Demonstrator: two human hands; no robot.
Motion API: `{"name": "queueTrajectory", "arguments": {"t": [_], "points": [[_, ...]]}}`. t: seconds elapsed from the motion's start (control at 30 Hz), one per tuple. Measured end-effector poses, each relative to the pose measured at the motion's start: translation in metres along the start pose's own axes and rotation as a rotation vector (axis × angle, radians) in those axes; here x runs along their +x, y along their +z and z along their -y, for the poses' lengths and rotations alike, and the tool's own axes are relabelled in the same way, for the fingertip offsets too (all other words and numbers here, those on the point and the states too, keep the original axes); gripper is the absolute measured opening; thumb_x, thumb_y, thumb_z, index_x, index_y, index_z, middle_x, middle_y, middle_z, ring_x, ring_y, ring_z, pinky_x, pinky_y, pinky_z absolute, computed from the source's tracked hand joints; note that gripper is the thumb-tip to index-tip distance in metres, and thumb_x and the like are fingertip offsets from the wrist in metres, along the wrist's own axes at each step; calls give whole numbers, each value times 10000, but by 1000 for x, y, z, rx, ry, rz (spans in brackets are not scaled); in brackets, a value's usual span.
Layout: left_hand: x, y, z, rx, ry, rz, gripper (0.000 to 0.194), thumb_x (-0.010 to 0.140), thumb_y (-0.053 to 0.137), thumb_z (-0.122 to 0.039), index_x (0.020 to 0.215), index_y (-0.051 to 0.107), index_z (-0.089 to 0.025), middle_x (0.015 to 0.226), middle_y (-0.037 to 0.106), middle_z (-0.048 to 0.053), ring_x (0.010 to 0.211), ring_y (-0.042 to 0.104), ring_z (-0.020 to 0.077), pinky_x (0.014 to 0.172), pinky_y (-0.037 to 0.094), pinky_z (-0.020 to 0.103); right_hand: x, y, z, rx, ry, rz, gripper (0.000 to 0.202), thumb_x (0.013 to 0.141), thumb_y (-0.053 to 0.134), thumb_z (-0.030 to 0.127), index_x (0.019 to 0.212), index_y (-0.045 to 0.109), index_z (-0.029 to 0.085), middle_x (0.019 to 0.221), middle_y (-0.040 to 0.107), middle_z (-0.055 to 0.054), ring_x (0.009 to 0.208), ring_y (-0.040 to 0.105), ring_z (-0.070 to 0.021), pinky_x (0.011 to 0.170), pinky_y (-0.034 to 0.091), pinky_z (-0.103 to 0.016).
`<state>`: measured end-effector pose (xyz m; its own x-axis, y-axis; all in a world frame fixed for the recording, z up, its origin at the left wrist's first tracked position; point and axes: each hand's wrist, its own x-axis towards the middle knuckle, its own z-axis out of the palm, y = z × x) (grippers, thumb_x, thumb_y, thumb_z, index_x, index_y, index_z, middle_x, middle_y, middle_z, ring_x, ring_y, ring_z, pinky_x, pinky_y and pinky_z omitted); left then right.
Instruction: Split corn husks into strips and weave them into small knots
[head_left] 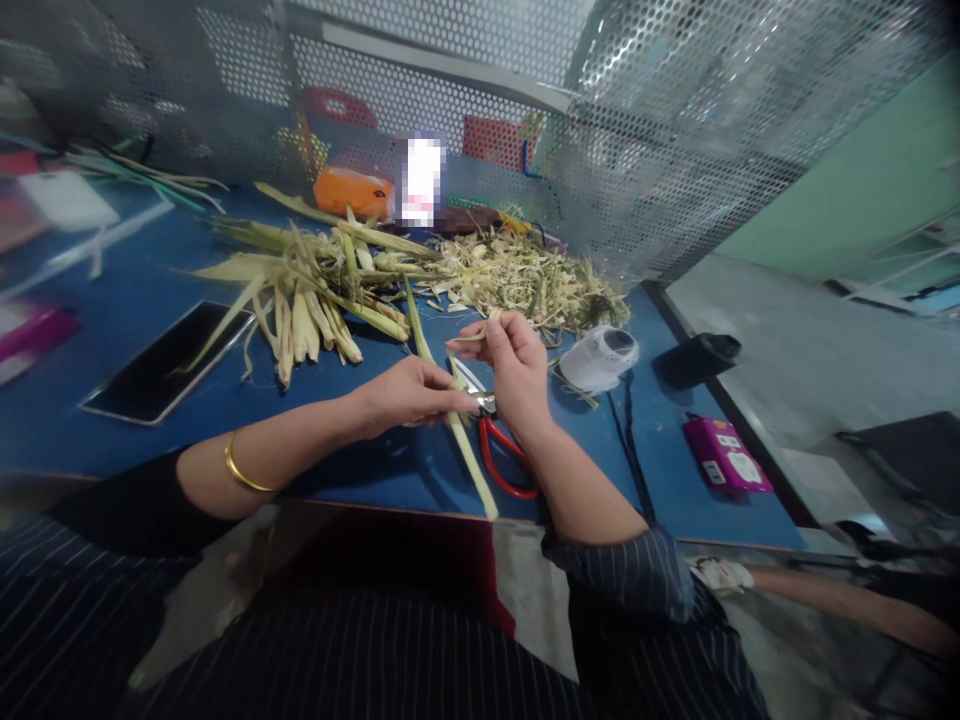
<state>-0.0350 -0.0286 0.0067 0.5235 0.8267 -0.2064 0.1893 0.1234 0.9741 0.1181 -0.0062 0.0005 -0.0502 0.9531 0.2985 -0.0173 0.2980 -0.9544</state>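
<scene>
A long pale-green corn husk strip (471,455) runs slantwise under my left hand (416,395), whose thumb and fingers pinch it near its middle. My right hand (519,365), close by, grips a small piece of husk (472,338) between thumb and fingertips. Beneath both hands lie scissors with red handles (517,490), their blades partly hidden by my fingers. Behind my left hand sits a bundle of corn husks (307,325). A heap of shredded husk (517,275) spreads beyond my right hand.
Right of my hands stand a white thread spool (596,360), a black cylinder (696,360) and a purple packet (726,455). A dark flat tablet-like device (172,360) lies left. Behind are an orange packet (352,192) and a perforated metal screen (435,90). Another person's arm (832,600) shows at right.
</scene>
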Motion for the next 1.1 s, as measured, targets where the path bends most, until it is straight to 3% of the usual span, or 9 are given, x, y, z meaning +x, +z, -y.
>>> {"name": "queueTrajectory", "arguments": {"t": [0.13, 0.2, 0.37, 0.47, 0.53, 0.63, 0.73, 0.93, 1.1], "points": [[-1, 1, 2, 37, 11, 42, 343, 726, 716, -427, 566, 654, -130, 440, 485, -10, 416, 369, 56, 421, 219, 201, -5, 4, 3, 1, -114, -39, 252, 950, 424, 448, 843, 435, 220, 915, 638, -19, 762, 691, -119, 740, 555, -279], [0, 0, 3, 61, 13, 58, 359, 726, 714, -416, 528, 626, -130, 427, 478, -10, 411, 362, 53, 422, 221, 201, -5, 3, 2, 0, -139, 14, 227, 960, 405, 421, 857, 437, 221, 943, 633, -23, 758, 687, -118, 743, 548, -284], [3, -7, 3, -49, 14, -109, 336, 704, 738, -433, 586, 639, -134, 437, 498, -9, 374, 327, 47, 389, 181, 210, 7, -17, 1, -361, -296, 114, 221, 924, 495, 391, 1048, 538, 213, 1146, 609, -78, 877, 649, -147, 814, 498, -317], [4, -16, -1, -110, 33, -206, 339, 681, 767, -425, 580, 624, -135, 449, 520, 4, 389, 364, 49, 387, 196, 205, 17, -35, 1, -694, -413, 303, 216, 908, 545, 371, 1048, 617, 222, 1045, 682, -57, 993, 611, -192, 945, 408, -381], [5, -22, -3, -131, 19, -239, 337, 675, 772, -425, 586, 623, -136, 443, 517, 8, 396, 397, 56, 382, 207, 203, 21, -42, 1, -777, -438, 400, 173, 920, 537, 348, 977, 649, 228, 950, 710, -23, 924, 620, -173, 1019, 334, -403], [6, -25, -2, -173, 7, -287, 314, 666, 778, -426, 640, 642, -145, 451, 507, -1, 415, 458, 72, 367, 204, 196, 21, -43, -1, -809, -471, 430, 183, 936, 509, 307, 867, 656, 223, 837, 701, 5, 810, 612, -143, 1013, 325, -371], [9, -25, 2, -190, 11, -317, 283, 659, 785, -407, 698, 681, -147, 464, 516, -7, 416, 465, 72, 357, 197, 191, 19, -39, -3, -907, -540, 372, 215, 944, 480, 289, 841, 654, 218, 797, 677, -3, 789, 593, -147, 987, 339, -353], [9, -24, 0, -138, 18, -241, 292, 671, 778, -400, 614, 680, -131, 430, 541, 13, 363, 411, 59, 354, 251, 198, 17, -36, -4, -1073, -599, 174, 235, 946, 462, 289, 850, 668, 228, 807, 671, -16, 830, 590, -172, 1013, 316, -391], [8, -23, -5, -221, 26, -369, 301, 646, 801, -380, 620, 649, -122, 503, 602, 27, 376, 433, 56, 347, 257, 199, 1, -32, 11, -1031, -716, -60, 223, 929, 494, 275, 1100, 635, 248, 1058, 654, -81, 1006, 565, -235, 938, 352, -426]]}}
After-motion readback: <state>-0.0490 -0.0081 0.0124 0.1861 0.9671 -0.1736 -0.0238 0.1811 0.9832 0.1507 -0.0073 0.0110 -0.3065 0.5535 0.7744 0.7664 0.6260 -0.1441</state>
